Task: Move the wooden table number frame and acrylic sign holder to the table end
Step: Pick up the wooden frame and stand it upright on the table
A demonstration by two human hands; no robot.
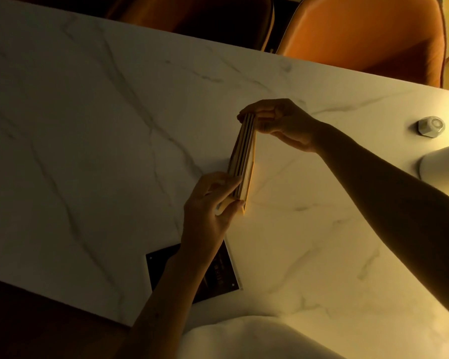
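The wooden table number frame is seen edge-on near the middle of the white marble table, standing on or just above it. My left hand grips its near end. My right hand pinches its far end. The acrylic sign holder, a dark square with a clear edge, lies flat near the table's front edge, partly hidden under my left forearm.
A small faceted white object sits at the right of the table, beside a white lamp base. Two orange chairs stand behind the far edge. The light is dim and yellow.
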